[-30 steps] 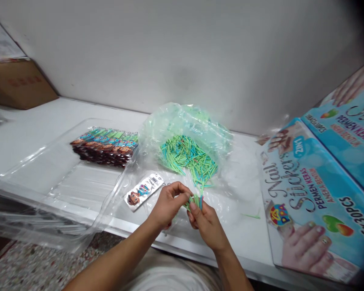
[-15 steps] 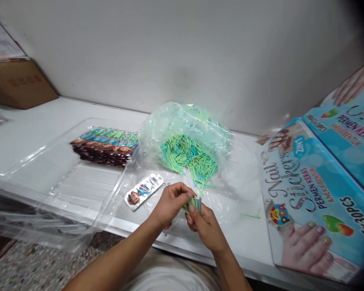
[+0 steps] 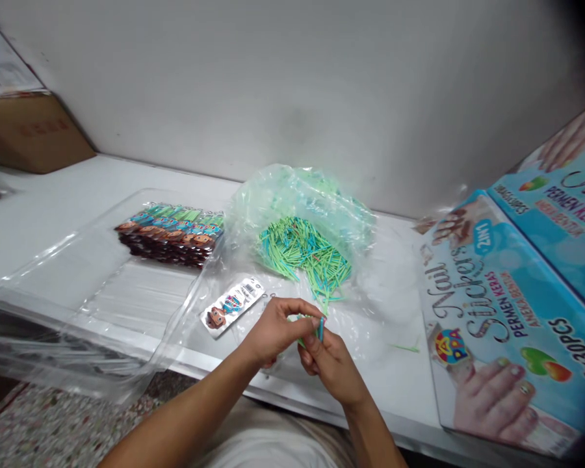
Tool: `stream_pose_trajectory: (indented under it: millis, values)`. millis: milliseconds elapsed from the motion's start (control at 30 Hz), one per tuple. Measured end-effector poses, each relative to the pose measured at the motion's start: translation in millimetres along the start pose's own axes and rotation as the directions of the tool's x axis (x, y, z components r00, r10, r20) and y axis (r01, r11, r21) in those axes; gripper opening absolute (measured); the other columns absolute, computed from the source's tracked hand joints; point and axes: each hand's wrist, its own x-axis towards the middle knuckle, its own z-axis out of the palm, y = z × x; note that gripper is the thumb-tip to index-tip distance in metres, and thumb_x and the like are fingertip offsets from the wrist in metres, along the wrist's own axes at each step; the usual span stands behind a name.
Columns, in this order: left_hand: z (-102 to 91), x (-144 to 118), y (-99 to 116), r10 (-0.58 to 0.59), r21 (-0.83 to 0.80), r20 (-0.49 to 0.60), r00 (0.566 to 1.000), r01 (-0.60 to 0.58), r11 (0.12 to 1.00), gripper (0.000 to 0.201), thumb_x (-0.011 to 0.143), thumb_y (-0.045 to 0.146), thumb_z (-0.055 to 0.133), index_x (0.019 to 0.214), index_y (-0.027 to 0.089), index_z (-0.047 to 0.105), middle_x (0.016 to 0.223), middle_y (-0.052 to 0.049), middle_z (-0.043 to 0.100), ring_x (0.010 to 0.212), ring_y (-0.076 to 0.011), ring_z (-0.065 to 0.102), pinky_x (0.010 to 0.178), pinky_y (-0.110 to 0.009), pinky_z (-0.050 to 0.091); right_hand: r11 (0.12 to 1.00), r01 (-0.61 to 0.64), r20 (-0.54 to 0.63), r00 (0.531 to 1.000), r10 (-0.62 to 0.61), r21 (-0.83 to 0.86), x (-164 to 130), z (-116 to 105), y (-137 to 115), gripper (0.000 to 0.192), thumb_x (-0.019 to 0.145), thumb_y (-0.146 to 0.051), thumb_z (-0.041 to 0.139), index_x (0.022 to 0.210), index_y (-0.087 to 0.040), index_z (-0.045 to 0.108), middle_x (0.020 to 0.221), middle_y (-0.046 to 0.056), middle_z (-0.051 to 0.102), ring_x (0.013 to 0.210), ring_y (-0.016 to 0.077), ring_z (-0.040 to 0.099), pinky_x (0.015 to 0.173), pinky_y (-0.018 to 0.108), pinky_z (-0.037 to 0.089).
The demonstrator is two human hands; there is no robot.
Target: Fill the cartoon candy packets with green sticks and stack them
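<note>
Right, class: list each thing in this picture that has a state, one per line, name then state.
left hand: pinching the small bundle of sticks
right hand: gripping the same bundle
small bundle of sticks: held between both hands
plastic bag: open, sticks heaped inside
single packet: lying flat
stack of packets: piled in a row
blue box: closed

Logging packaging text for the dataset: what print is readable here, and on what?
"Nail Stickers", "2IN1", "PERMEN KERAS", "X30PCS": lid of the near blue box.
"PERMEN KERAS": far blue box behind it; its other print is cropped or blurred.
Single cartoon card: barcode and print too small to read.
Stack of cards: unreadable.
Cardboard box: red print blurred.
</note>
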Motion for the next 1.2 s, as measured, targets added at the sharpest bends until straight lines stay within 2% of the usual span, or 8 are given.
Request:
stream_pose_trajectory:
  millis: [533,633,700,800,867,933,1067,1200]
  values:
    - [0.1,-1,-2,0.022,0.125,-0.003,1.0,-0.021,0.992,0.012,0.071,0.025,0.065,0.073,0.014,0.067,0.07,-0.003,0.066,0.058,-0.0137,0.059,0.058,-0.025,0.049,0.994,-0.024,0.024,0.999,0.027,-0.103,1,-3,1,0.044,0.091,-0.056,0.042,0.067,-0.019,0.041,0.054,-0.006,0.036,0.046,0.0065,0.029,0.044,0.023,0.024]
    - [1.0,-2,-3,0.127,0.225,-0.042,0.991,-0.115,0.968,0.011,0.073,0.026,0.065,0.078,0.016,0.067,0.076,-0.004,0.067,0.065,-0.0169,0.062,0.064,-0.03,0.051,0.984,-0.019,0.012,1.0,0.021,-0.177,2,-4,1,0.046,0.092,-0.056,0.039,0.064,-0.019,0.039,0.054,-0.006,0.033,0.046,0.0072,0.028,0.044,0.023,0.023]
    - [0.6,-2,-4,0.306,0.385,-0.065,0.95,-0.259,0.886,0.013,0.072,0.023,0.068,0.084,0.019,0.068,0.089,-0.005,0.068,0.085,-0.0213,0.063,0.08,-0.035,0.05,0.965,0.012,-0.015,1.0,-0.017,-0.26,3,-5,2,0.046,0.094,-0.052,0.036,0.062,-0.019,0.038,0.056,-0.005,0.034,0.049,0.0083,0.03,0.046,0.024,0.026]
    - [0.3,-5,-3,0.555,0.624,-0.02,0.832,-0.423,0.657,0.014,0.072,0.02,0.068,0.086,0.021,0.068,0.106,-0.008,0.064,0.107,-0.0252,0.054,0.095,-0.042,0.04,0.922,0.078,-0.088,0.989,-0.12,-0.379,4,-7,3,0.038,0.096,-0.041,0.036,0.065,-0.019,0.041,0.062,-0.002,0.043,0.057,0.011,0.04,0.053,0.024,0.033]
    - [1.3,-8,-2,0.647,0.715,0.049,0.761,-0.479,0.509,0.012,0.075,0.017,0.064,0.084,0.023,0.07,0.109,-0.008,0.062,0.111,-0.0256,0.049,0.097,-0.043,0.037,0.898,0.112,-0.116,0.977,-0.177,-0.425,4,-8,4,0.028,0.095,-0.032,0.038,0.071,-0.019,0.046,0.069,0.0,0.049,0.064,0.0132,0.046,0.059,0.025,0.037]
    - [3.4,-11,-1,0.698,0.754,0.109,0.708,-0.516,0.407,0.019,0.074,0.012,0.061,0.084,0.025,0.071,0.108,-0.007,0.062,0.113,-0.0256,0.048,0.1,-0.046,0.034,0.881,0.139,-0.129,0.967,-0.219,-0.453,4,-8,3,0.018,0.092,-0.025,0.04,0.078,-0.019,0.05,0.073,0.001,0.054,0.068,0.0149,0.05,0.062,0.026,0.04]
    - [8.7,-15,-6,0.738,0.778,0.133,0.662,-0.531,0.336,0.026,0.074,0.01,0.061,0.092,0.026,0.07,0.111,-0.006,0.064,0.114,-0.0255,0.047,0.106,-0.051,0.026,0.861,0.137,-0.182,0.95,-0.255,-0.491,4,-10,1,0.01,0.089,-0.019,0.042,0.085,-0.02,0.05,0.074,0.0,0.058,0.066,0.0157,0.053,0.061,0.026,0.04]
    - [17.3,-15,-18,0.769,0.785,0.011,0.639,-0.482,0.39,0.022,0.078,0.01,0.06,0.092,0.025,0.068,0.116,-0.005,0.064,0.116,-0.0244,0.046,0.105,-0.05,0.028,0.825,0.107,-0.213,0.94,-0.266,-0.555,3,-9,-1,0.012,0.091,-0.021,0.038,0.083,-0.022,0.047,0.07,0.001,0.058,0.063,0.0167,0.055,0.059,0.026,0.039]
